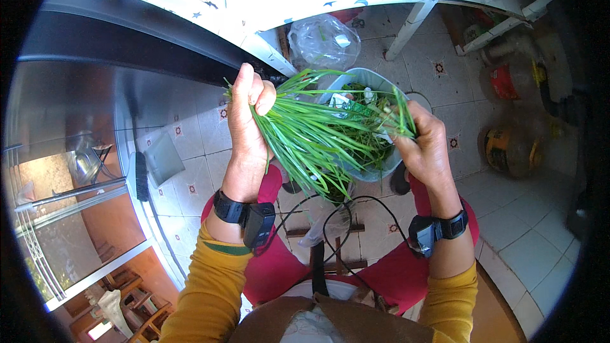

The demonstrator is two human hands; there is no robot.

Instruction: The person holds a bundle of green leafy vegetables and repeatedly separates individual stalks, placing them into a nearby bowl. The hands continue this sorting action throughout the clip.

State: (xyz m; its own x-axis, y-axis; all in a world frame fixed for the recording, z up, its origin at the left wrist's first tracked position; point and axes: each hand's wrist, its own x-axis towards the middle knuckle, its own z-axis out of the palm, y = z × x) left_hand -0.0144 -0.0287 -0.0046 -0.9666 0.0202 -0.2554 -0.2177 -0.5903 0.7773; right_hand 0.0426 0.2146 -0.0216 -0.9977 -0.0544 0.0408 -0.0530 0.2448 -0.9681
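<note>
My left hand (250, 105) is closed around one end of a bunch of long, thin green leaves, likely Chinese chives (310, 128), which fan out to the right. My right hand (421, 138) pinches some leaf ends and wilted bits at the far side of the bunch. Below and between the hands stands a pale plastic bin (367, 76) holding green trimmings (376, 152) and a printed wrapper (348, 105). Part of the bin is hidden by the leaves and my right hand. Both wrists wear black straps with boxes, and a black cable loops between them.
A clear plastic bag (324, 43) lies on the tiled floor under a white table (286, 5). To the left are a dark cabinet-like appliance (86, 90), a broom (141, 176) and a dustpan (164, 158). Large plastic bottles (512, 150) stand at the right, near a tiled ledge (524, 219).
</note>
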